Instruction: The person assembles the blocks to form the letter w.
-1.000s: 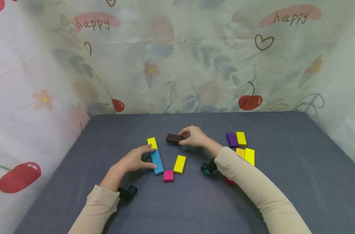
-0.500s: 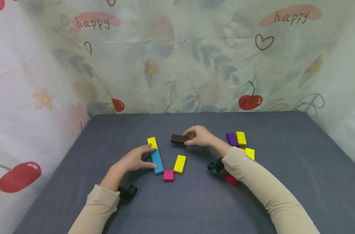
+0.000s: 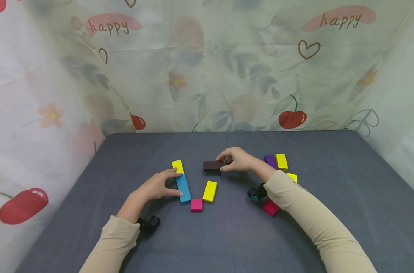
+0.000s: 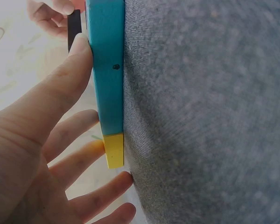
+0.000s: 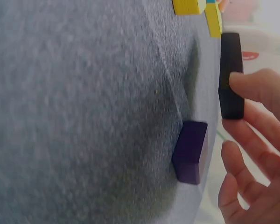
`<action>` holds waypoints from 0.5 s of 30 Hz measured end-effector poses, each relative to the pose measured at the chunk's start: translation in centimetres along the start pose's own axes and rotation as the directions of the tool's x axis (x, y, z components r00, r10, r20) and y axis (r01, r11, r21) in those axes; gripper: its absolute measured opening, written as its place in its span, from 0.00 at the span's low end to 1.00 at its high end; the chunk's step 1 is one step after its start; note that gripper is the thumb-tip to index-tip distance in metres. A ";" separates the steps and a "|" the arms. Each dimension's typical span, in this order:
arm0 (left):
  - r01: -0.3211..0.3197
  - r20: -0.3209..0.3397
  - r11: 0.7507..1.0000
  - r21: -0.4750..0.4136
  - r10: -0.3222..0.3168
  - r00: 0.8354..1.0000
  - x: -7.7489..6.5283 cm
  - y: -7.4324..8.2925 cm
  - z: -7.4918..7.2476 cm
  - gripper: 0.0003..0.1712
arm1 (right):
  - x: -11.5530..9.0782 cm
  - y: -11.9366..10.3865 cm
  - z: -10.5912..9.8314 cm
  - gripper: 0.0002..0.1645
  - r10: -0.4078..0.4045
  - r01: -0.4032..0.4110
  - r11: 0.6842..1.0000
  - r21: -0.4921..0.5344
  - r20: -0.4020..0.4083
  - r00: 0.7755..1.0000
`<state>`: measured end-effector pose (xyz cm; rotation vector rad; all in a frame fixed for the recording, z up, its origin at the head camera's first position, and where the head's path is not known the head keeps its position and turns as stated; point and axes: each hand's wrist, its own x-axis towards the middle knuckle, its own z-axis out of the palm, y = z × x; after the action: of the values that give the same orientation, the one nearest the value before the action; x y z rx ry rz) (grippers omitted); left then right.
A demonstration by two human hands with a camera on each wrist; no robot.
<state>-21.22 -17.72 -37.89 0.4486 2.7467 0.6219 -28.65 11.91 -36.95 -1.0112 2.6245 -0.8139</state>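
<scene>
- I see the right hand [image 3: 239, 160] pinching a dark brown block [image 3: 212, 165] between thumb and fingers, held just above the worktop [image 3: 207, 242].
- On my other side, the left hand [image 3: 157, 185] is spread, its thumb touching the blue block [image 3: 184, 188] and a fingertip at the small yellow block [image 3: 177, 164]; those two sit end to end.
- I have a pink block [image 3: 196, 205] at the blue one's near end, with a larger yellow block [image 3: 210, 192] beside it, slightly tilted.
- Over on my right, a purple block [image 3: 271, 161] lies alongside another yellow block [image 3: 281, 162]; the right sleeve [image 3: 316, 216] partly covers a red block [image 3: 270, 208].
</scene>
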 end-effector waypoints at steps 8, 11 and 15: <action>-0.001 -0.005 1.000 -0.007 0.001 1.000 0.0 -0.1 0.1 0.42 | 0.1 0.6 -0.3 0.19 -0.096 0.100 0.993 -0.063 0.060 0.994; -0.005 -0.009 1.000 -0.007 0.005 1.000 0.0 -0.1 0.1 0.41 | 0.1 0.6 -0.3 0.19 -0.120 0.128 0.985 -0.119 0.076 0.990; -0.006 -0.011 1.000 -0.005 0.006 1.000 -0.1 0.0 0.1 0.41 | 0.2 0.7 -0.1 0.20 -0.118 0.133 0.973 -0.187 0.089 0.989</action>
<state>-21.11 -17.74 -37.99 0.4536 2.7543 0.6349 -29.23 12.20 -37.27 -1.2436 2.6334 -0.5395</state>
